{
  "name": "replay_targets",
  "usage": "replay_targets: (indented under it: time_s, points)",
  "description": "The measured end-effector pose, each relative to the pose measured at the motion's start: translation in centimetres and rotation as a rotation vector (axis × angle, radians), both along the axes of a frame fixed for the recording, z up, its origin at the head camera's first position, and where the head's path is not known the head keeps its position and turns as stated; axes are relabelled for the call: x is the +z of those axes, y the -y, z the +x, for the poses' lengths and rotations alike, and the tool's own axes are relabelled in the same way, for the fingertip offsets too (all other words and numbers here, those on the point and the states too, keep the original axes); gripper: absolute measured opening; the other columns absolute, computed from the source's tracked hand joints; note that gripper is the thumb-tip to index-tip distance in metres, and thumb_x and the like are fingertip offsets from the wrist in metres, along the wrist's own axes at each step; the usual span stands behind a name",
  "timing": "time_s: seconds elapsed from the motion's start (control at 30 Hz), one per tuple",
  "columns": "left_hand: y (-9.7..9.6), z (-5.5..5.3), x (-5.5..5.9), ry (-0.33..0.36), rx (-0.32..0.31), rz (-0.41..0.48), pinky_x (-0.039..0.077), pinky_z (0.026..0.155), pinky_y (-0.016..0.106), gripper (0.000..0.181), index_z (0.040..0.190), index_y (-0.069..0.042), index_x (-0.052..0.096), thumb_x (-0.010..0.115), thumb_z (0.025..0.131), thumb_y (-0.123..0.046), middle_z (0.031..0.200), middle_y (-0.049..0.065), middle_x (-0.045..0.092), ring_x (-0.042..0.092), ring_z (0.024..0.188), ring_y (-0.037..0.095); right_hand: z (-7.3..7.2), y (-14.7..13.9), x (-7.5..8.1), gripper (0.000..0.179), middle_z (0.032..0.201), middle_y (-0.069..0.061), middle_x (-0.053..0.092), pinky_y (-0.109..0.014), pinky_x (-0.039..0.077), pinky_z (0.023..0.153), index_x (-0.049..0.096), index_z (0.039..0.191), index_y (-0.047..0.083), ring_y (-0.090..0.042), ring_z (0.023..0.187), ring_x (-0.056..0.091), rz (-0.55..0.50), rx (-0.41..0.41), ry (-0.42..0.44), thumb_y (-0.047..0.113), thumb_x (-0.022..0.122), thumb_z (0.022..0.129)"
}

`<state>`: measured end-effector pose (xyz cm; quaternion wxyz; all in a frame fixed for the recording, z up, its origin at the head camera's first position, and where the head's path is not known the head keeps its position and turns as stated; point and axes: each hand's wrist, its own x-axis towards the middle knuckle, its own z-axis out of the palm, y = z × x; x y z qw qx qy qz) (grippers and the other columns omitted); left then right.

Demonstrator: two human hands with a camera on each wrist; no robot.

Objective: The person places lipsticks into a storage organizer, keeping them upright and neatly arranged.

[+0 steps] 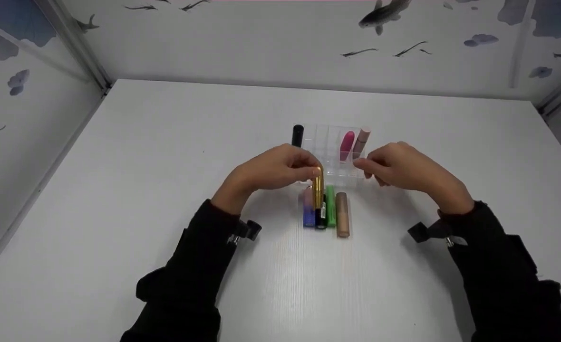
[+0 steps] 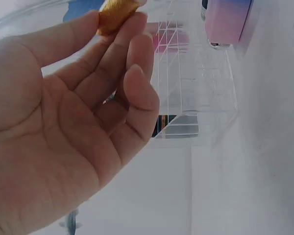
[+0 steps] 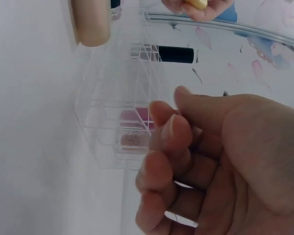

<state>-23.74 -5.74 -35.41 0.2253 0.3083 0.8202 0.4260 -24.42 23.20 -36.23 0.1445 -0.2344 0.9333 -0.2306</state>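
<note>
My left hand (image 1: 280,166) pinches a gold cosmetic tube (image 1: 317,187) between thumb and fingers, holding it above the front of a clear divided organizer (image 1: 328,180). Only one end of the gold tube (image 2: 116,15) shows in the left wrist view. My right hand (image 1: 399,166) hovers by the organizer's right side, fingers loosely curled with nothing between them. Inside the organizer stand a black-capped tube (image 1: 298,135) at back left, plus a bright pink tube (image 1: 347,145) and a pale pink tube (image 1: 362,137) leaning at the right.
In front of the organizer several cosmetics lie in a row: a pink-and-blue box (image 1: 308,217), a black tube (image 1: 321,222), a green tube (image 1: 331,209) and a tan tube (image 1: 343,216). The white table (image 1: 166,142) meets a patterned wall panel (image 1: 261,47) behind.
</note>
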Motion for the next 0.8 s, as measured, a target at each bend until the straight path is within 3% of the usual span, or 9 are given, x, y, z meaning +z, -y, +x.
replay_targets:
  time_s: [0.23,0.47,0.6,0.8]
  points:
    - [-1.0,0.2,-0.5,-0.039,0.191,0.162,0.052,0.09,0.031,0.03,0.126,-0.003,0.068,0.058,0.106,-0.022,0.11,0.006,0.07,0.064,0.103,0.026,0.6,1.4,-0.4,0.032,0.064,0.005,0.059,-0.025,0.043,0.051,0.076,0.097,0.009,-0.012,0.056,0.052,-0.127,0.158,-0.132,0.037,0.063,0.102]
    - [-1.7,0.5,-0.5,-0.008,0.364,0.273,0.052,0.092,0.034,0.031,0.126,-0.004,0.067,0.059,0.105,-0.026,0.111,0.008,0.069,0.062,0.102,0.024,1.0,2.4,-1.1,0.037,0.061,0.006,0.051,-0.025,0.04,0.05,0.072,0.112,0.008,-0.011,0.055,0.048,-0.111,0.179,-0.165,0.042,0.069,0.097]
    - [-1.8,0.6,-0.5,0.001,0.398,0.289,0.052,0.09,0.033,0.031,0.126,-0.005,0.068,0.059,0.105,-0.027,0.11,0.008,0.069,0.061,0.1,0.021,1.1,2.7,-1.4,0.038,0.061,0.007,0.051,-0.026,0.039,0.049,0.068,0.115,0.005,-0.01,0.053,0.047,-0.127,0.193,-0.191,0.039,0.071,0.097]
    - [-2.0,0.6,-0.4,0.05,0.4,0.329,0.051,0.088,0.033,0.031,0.124,-0.005,0.068,0.061,0.104,-0.028,0.109,0.008,0.069,0.063,0.099,0.022,1.2,3.0,-1.7,0.028,0.059,0.007,0.047,-0.024,0.037,0.046,0.069,0.104,0.006,-0.008,0.05,0.044,-0.171,0.213,-0.24,0.033,0.069,0.099]
